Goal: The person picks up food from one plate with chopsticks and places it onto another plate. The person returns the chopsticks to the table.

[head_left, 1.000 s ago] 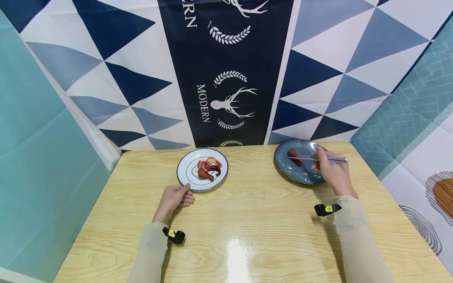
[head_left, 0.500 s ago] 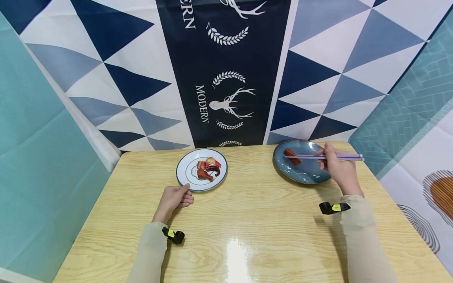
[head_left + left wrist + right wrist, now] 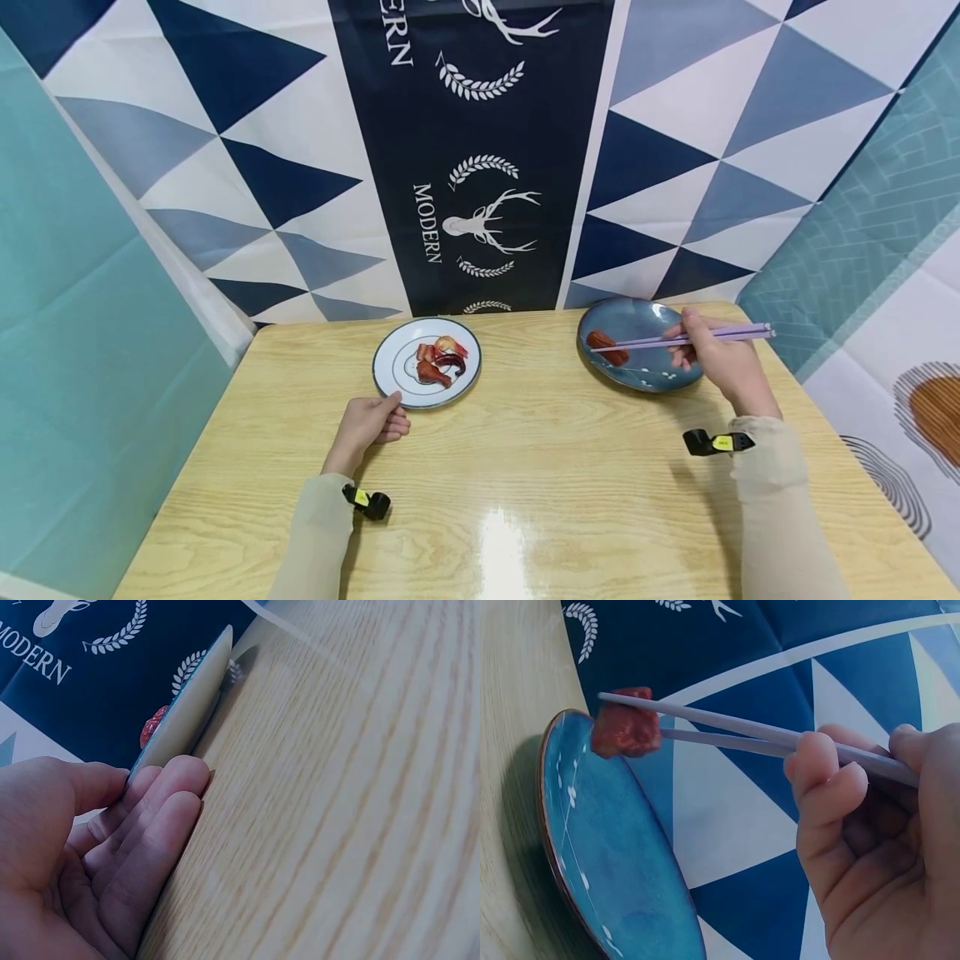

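My left hand (image 3: 371,421) pinches the near rim of a white plate (image 3: 392,354) with dark rings, thumb on top and fingers below. In the left wrist view this plate (image 3: 191,705) appears edge-on, close over the table. On it lie a drumstick (image 3: 432,372) and several other reddish food pieces. My right hand (image 3: 716,354) holds a pair of lilac chopsticks (image 3: 738,332). Their tips grip a brown-red chunk of meat (image 3: 626,729), which is raised over the left part of a blue plate (image 3: 641,877) with white floral sprigs.
Both plates stand toward the back of a light wooden table (image 3: 525,467). Right behind it rises a patterned cloth backdrop (image 3: 487,167). A teal panel (image 3: 90,317) borders the left side, and a patterned sheet (image 3: 900,350) the right.
The chopsticks and the meat have moved left and toward the near side over the blue plate, while my right hand has shifted rightward. My left hand and the white plate have stayed put.
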A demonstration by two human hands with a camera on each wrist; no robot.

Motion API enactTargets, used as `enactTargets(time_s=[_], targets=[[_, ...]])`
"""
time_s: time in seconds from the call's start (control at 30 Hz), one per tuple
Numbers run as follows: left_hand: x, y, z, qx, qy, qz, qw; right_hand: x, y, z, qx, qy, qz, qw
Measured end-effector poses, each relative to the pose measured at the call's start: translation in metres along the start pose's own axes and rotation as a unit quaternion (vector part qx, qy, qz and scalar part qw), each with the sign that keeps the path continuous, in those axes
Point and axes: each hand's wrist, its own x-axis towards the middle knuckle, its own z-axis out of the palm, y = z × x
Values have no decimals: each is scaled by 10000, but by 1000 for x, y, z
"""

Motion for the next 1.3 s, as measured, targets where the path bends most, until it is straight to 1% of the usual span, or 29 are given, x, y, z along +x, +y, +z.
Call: enactTargets(time_s=[0.13, 0.27, 0.37, 0.7, 0.87, 1.13, 1.3], targets=[[-1, 0, 0, 2, 7, 2, 10000, -3, -2, 2, 102, -215, -99, 9997], [-2, 1, 0, 0, 18, 10, 10000, -4, -2, 3, 221, -486, -296, 9981], [-2, 1, 1, 3, 13, 10, 10000, -3, -2, 2, 218, -709, -366, 9966], [-3, 1, 1, -13, 8, 10, 10000, -7, -10, 1, 13, -1195, -195, 9926], [-4, 1, 1, -15, 30, -1, 10000, -8, -15, 2, -57, -1357, -198, 9905], [-4, 1, 1, -26, 24, -6, 10000, -8, -21, 6, 50, -1529, -162, 9881], [-3, 0, 1, 5, 28, 12, 10000, -7, -25, 7, 113, -1583, -292, 9869]])
